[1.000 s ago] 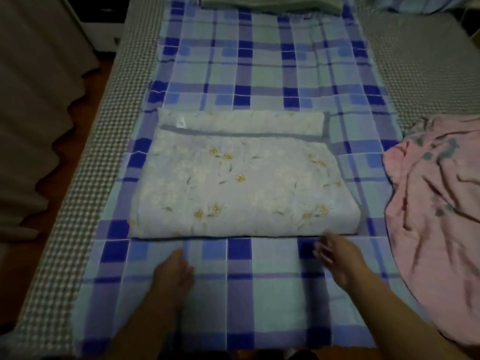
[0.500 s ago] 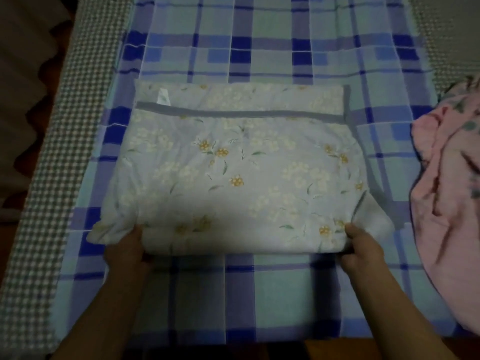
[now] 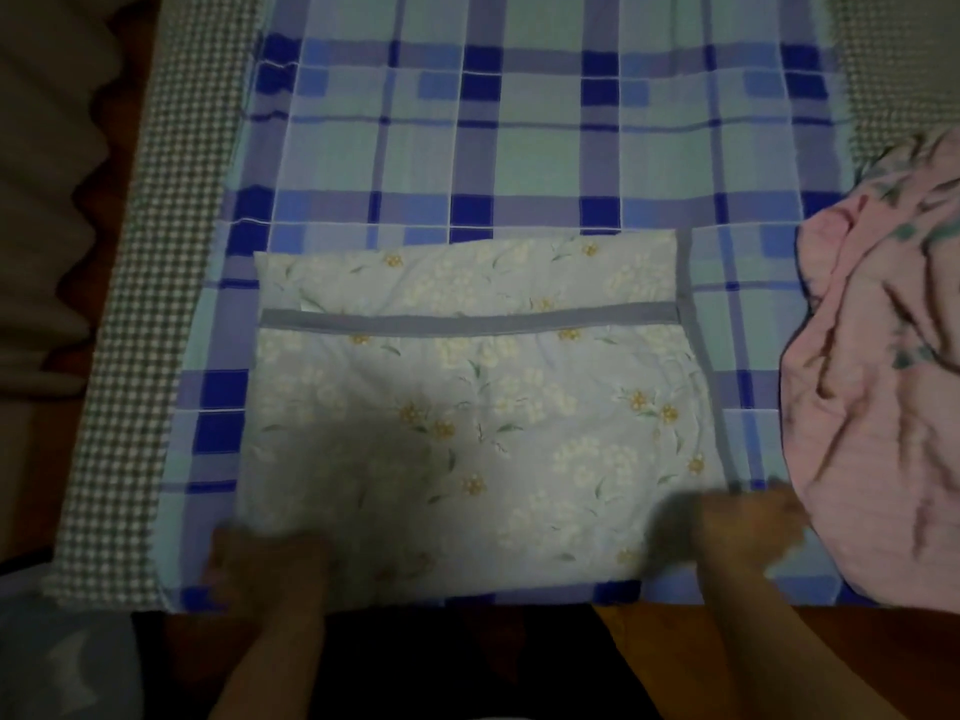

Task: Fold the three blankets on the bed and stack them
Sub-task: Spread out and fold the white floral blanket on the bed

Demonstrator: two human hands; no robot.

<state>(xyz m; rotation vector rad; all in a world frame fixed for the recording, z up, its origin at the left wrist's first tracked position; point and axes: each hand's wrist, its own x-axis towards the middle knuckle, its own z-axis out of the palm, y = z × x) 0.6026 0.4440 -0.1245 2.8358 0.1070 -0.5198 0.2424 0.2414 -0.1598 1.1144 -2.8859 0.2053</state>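
Lying folded, pale floral blanket (image 3: 467, 418) — grey trim, left hand (image 3: 265, 569) and right hand (image 3: 737, 527) blurred, grips unclear.

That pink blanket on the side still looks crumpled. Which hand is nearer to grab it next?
Probably the right hand. It sits at the floral blanket's near right corner, beside the crumpled pink blanket. The left hand is at the opposite corner.
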